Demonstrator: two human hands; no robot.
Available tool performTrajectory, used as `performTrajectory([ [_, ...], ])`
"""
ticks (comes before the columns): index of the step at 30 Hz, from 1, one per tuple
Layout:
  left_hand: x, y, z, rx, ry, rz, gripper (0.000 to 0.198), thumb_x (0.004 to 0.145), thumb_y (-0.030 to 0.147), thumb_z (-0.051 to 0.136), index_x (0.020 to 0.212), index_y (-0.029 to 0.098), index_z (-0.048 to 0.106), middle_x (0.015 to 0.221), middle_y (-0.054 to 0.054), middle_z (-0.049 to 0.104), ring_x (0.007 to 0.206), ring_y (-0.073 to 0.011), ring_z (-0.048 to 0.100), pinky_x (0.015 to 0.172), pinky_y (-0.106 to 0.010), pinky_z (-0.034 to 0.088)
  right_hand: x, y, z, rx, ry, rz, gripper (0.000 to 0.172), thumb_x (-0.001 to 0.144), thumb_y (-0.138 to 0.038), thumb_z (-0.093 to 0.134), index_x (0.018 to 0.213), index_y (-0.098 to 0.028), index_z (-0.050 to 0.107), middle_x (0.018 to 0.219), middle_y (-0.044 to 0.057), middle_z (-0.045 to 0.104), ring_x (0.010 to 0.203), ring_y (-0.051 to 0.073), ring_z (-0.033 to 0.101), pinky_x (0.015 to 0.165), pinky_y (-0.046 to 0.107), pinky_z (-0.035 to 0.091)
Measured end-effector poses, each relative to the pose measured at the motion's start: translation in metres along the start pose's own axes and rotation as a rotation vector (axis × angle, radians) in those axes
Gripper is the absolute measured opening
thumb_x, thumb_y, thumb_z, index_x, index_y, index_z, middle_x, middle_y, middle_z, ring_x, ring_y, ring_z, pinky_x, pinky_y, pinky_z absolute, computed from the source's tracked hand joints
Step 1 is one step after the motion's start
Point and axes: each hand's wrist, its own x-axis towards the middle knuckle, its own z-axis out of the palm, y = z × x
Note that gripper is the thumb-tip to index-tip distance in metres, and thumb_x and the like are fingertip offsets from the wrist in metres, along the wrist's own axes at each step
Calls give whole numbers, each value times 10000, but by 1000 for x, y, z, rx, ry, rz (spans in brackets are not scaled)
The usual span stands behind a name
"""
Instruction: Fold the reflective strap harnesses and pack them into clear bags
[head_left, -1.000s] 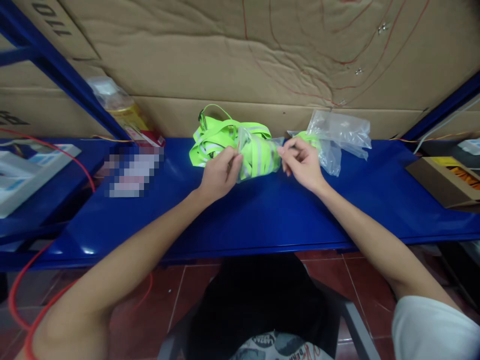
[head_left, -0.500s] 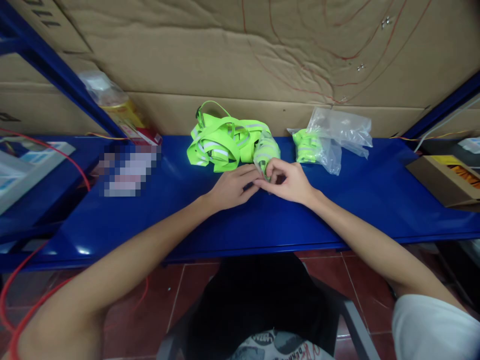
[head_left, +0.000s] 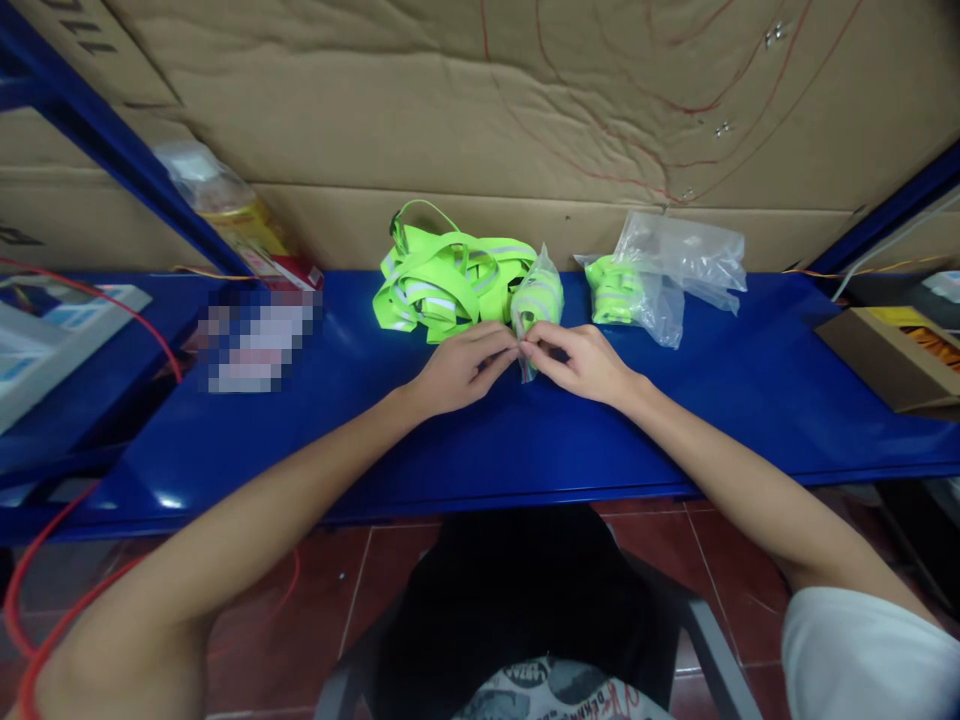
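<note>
Legible markings: two locations

Cardboard [head_left: 127,75] behind the table's [head_left: 540,440] rear left corner: black digits [head_left: 100,40] "11", turned; adjoining character cut off. Shirt [head_left: 562,690] below the table's front edge: oval print [head_left: 529,674] resembling "LABZA"; other lettering not legible.

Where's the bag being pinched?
Near the head view's middle, the clear bag is pinched by the left hand and right hand, right of the loose green straps.
</note>
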Motion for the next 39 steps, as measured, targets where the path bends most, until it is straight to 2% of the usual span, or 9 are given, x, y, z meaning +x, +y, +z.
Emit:
performTrajectory([
  [5, 1, 6, 0, 2, 48, -2, 176, 1092, 285, 555, 969, 230, 668, 898, -39, 680, 796, -170, 632, 734, -334, 556, 1, -3, -2, -106, -12, -2, 241, 1084, -390, 550, 959, -224, 670, 730, -20, 698, 614, 133, 611, 649, 270, 427],
  [13, 4, 5, 6, 99, 150, 74, 184, 986, 226, 616, 805, 221, 582, 748, 5, 619, 678, -134, 580, 617, -282, 492, 1, -6, 4, -112, 16, -48, 174, 983, -281, 627, 824, -230, 575, 711, -22, 637, 614, 126, 557, 620, 266, 389],
  [18, 3, -13, -8, 147, 360, -11, 153, 874, 152, 624, 739, 204, 575, 802, -8, 729, 677, -119, 648, 596, -247, 524, -1, 4, -10, -135, 226, 5, 197, 927, -290, 612, 750, -235, 545, 663, -23, 628, 578, 129, 544, 614, 282, 409],
  [22, 1, -19, -9, 216, 391, -64, 159, 827, 162, 643, 697, 203, 561, 715, 17, 671, 598, -99, 600, 541, -228, 518, -1, 6, -11, -159, 284, 34, 185, 874, -283, 614, 713, -240, 533, 640, -23, 626, 555, 132, 522, 602, 297, 405],
  [27, -2, -19, 0, 279, 381, -63, 24, 914, 211, 667, 935, 219, 658, 1176, -85, 681, 896, -167, 710, 683, -304, 650, -2, 0, 0, -56, 311, 49, 162, 891, -300, 623, 745, -238, 589, 680, -27, 665, 558, 124, 499, 605, 295, 425],
  [30, -3, -19, 1, 270, 293, -12, 196, 988, 168, 598, 1089, 266, 734, 1420, -108, 613, 1039, -208, 748, 905, -436, 681, -2, -1, 3, -27, 348, 82, 172, 891, -303, 636, 739, -237, 589, 672, -30, 656, 557, 125, 496, 582, 296, 401],
  [32, -3, -17, 1, 270, 287, -7, 268, 1017, 156, 563, 1145, 294, 754, 1502, -101, 590, 1122, -222, 752, 975, -460, 672, -1, 0, 4, 1, 371, 104, 172, 888, -298, 643, 739, -238, 583, 663, -33, 641, 560, 128, 509, 579, 297, 402],
  [36, -1, -6, 1, 327, 368, -40, 235, 1044, 229, 598, 1208, 269, 761, 1416, -100, 705, 1067, -202, 780, 847, -354, 683, 2, 1, 4, 25, 461, 113, 187, 891, -260, 639, 717, -242, 572, 701, -7, 659, 680, 177, 613, 696, 336, 496],
  [39, 0, 2, 2, 363, 392, -96, 263, 1017, 363, 695, 1240, 242, 763, 1271, -87, 788, 1006, -202, 793, 747, -303, 658, 5, 0, 5, 3, 482, 85, 170, 871, -231, 651, 711, -241, 594, 916, 53, 729, 900, 233, 707, 889, 420, 574],
])
